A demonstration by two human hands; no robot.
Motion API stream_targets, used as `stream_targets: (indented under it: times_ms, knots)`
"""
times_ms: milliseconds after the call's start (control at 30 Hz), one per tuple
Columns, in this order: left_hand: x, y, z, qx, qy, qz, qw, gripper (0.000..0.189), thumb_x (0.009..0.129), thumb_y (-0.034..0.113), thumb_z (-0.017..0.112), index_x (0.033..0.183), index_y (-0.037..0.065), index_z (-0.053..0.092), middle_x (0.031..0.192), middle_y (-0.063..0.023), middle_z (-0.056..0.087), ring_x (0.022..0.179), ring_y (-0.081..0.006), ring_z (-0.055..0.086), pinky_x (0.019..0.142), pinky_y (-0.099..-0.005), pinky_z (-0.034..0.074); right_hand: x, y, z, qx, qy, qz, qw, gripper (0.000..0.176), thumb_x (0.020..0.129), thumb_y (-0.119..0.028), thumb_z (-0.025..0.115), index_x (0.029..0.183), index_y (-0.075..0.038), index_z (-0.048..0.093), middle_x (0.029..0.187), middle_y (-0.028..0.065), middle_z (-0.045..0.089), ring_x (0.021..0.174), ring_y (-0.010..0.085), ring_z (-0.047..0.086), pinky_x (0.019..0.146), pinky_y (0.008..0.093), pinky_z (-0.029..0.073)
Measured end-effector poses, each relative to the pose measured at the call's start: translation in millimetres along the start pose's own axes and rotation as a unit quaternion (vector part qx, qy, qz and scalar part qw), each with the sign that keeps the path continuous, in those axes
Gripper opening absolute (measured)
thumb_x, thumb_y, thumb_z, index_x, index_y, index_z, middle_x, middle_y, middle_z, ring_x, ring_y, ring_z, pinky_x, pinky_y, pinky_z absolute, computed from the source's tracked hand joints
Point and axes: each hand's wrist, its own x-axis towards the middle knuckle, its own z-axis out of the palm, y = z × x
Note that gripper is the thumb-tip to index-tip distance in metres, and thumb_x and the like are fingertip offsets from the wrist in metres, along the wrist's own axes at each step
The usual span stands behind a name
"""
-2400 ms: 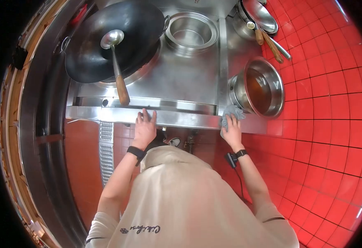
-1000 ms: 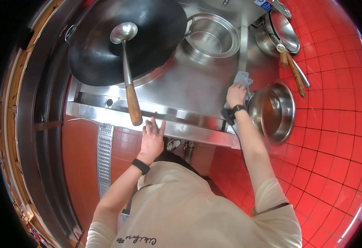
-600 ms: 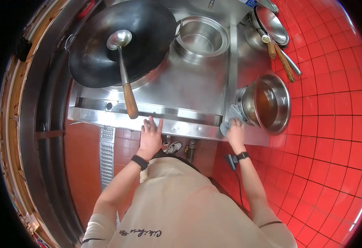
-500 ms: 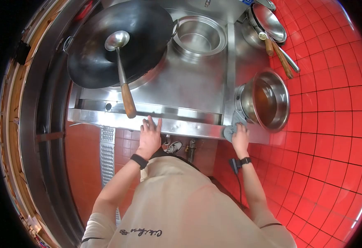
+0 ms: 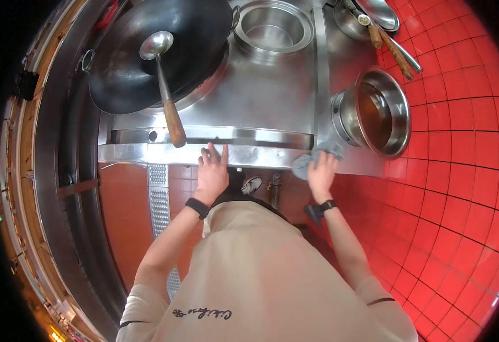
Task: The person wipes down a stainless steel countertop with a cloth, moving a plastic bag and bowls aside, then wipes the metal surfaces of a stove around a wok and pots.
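- On the beige shirt (image 5: 261, 262), dark script lettering (image 5: 216, 314) is seen upside down — "Ciki" is tentatively read at its start, but the rest cannot be made out.
- Beside it, a small flower-like mark (image 5: 178, 313) is shown.

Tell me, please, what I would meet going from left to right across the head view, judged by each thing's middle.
Black wok → left hand → round metal pot → right hand on the grey cloth → metal basin holding brown liquid → red tiles.

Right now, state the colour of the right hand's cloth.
The cloth is bluish grey; the head view shows it best.
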Motion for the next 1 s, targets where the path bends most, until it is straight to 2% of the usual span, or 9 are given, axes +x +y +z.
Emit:
stream_targets:
  times_ms: [133,300,433,567,633,767,867,933,1000]
  knots:
    - [0,-1,-3,0.012,0.003,0.005,1.000,0.077,0.080,0.020,0.066,0.150,0.006,0.036,0.145,-0.0359,0.036,0.127,-0.0527,0.042,0.102,-0.0532,0.042,-15,-69,23,0.078,-0.015,-0.140,0.987,0.045,0.078,-0.019,0.065,0.119,-0.004,0.056,0.117,0.0190,0.052,0.111,0.0397,0.047,0.096,0.0510,0.043]
    - [5,-7,6,0.010,-0.004,0.001,1.000,0.073,0.079,0.009,0.063,0.148,0.010,0.039,0.143,-0.0332,0.041,0.124,-0.0501,0.047,0.099,-0.0522,0.047,-14,-146,37,0.117,-0.059,-0.295,0.946,0.047,0.078,-0.018,0.066,0.121,-0.005,0.056,0.118,0.0180,0.052,0.107,0.0377,0.048,0.095,0.0497,0.041]
    - [3,-8,-3,-0.010,0.010,0.011,1.000,0.072,0.078,0.005,0.061,0.147,0.008,0.039,0.142,-0.0292,0.045,0.125,-0.0472,0.048,0.099,-0.0499,0.048,-11,-156,32,0.160,-0.085,-0.364,0.914,0.049,0.077,-0.018,0.068,0.123,-0.007,0.056,0.121,0.0157,0.053,0.109,0.0372,0.048,0.096,0.0496,0.041]
    - [1,-11,0,-0.033,0.029,-0.001,0.999,0.071,0.079,0.006,0.061,0.146,0.002,0.039,0.143,-0.0285,0.044,0.125,-0.0455,0.048,0.099,-0.0491,0.048,-10,-107,16,0.154,-0.124,-0.313,0.929,0.051,0.078,-0.018,0.070,0.127,-0.014,0.057,0.122,0.0130,0.053,0.114,0.0363,0.047,0.100,0.0499,0.041]
    - [0,-12,-2,-0.041,0.034,0.002,0.999,0.069,0.079,0.007,0.061,0.144,-0.002,0.040,0.145,-0.0273,0.043,0.127,-0.0437,0.048,0.100,-0.0482,0.048,-13,-65,9,0.159,-0.139,-0.284,0.935,0.050,0.077,-0.020,0.070,0.126,-0.014,0.059,0.121,0.0125,0.053,0.114,0.0370,0.047,0.098,0.0467,0.046]
    - [-1,-12,0,-0.030,0.032,-0.003,0.999,0.068,0.079,0.010,0.062,0.143,-0.003,0.041,0.146,-0.0263,0.042,0.128,-0.0432,0.047,0.101,-0.0475,0.047,-4,2,-16,0.106,-0.079,-0.219,0.967,0.040,0.074,-0.020,0.070,0.113,-0.014,0.062,0.114,0.0141,0.060,0.113,0.0365,0.054,0.095,0.0463,0.048]
    - [1,-11,1,-0.033,0.034,-0.009,0.999,0.067,0.079,0.011,0.062,0.142,-0.004,0.042,0.145,-0.0256,0.043,0.128,-0.0429,0.047,0.102,-0.0471,0.046,11,18,-57,0.172,-0.072,0.012,0.982,0.037,0.077,-0.019,0.069,0.113,-0.012,0.061,0.101,0.0181,0.067,0.093,0.0401,0.065,0.080,0.0468,0.053]
    - [1,-12,2,-0.039,0.033,-0.009,0.999,0.068,0.079,0.013,0.063,0.141,-0.004,0.043,0.144,-0.0265,0.044,0.127,-0.0431,0.047,0.102,-0.0468,0.045,19,26,-71,0.200,0.005,-0.013,0.980,0.037,0.078,-0.020,0.067,0.113,-0.010,0.061,0.103,0.0177,0.066,0.097,0.0393,0.063,0.081,0.0453,0.051]
    - [1,-10,-3,-0.031,0.031,-0.007,0.999,0.068,0.079,0.013,0.063,0.141,-0.005,0.043,0.144,-0.0270,0.044,0.126,-0.0434,0.048,0.102,-0.0468,0.046,26,22,-72,0.181,0.007,-0.025,0.983,0.037,0.080,-0.021,0.067,0.113,-0.008,0.061,0.104,0.0178,0.065,0.102,0.0386,0.061,0.085,0.0452,0.050]
